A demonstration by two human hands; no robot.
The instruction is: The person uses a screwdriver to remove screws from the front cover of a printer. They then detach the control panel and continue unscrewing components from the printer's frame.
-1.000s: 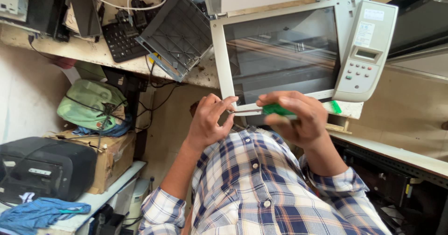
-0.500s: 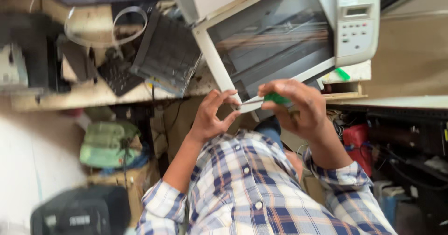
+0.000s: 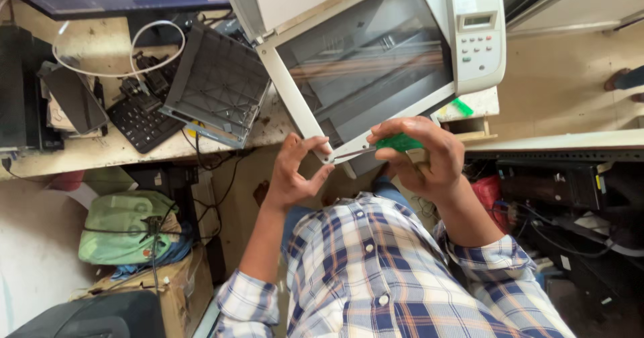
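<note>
Two hands work at a grey flatbed scanner [image 3: 376, 70] on the cluttered surface [image 3: 100, 150]; right hand [image 3: 426, 157] clasps a green-handled screwdriver [image 3: 396, 143], tip at the near corner; left hand [image 3: 295, 174], fingers spread, steadies the frame; the step appears to be loosening a corner fastener, which calls for steady tip alignment.

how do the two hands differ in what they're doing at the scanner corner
The right hand is closed around a green-handled screwdriver, its metal tip aimed at the scanner corner; the left hand holds no tool. The right hand's fingers curl shut, while the left hand's fingers spread open, fingertips by the corner. Both meet at the same near corner, and both arms wear plaid sleeves.
</note>
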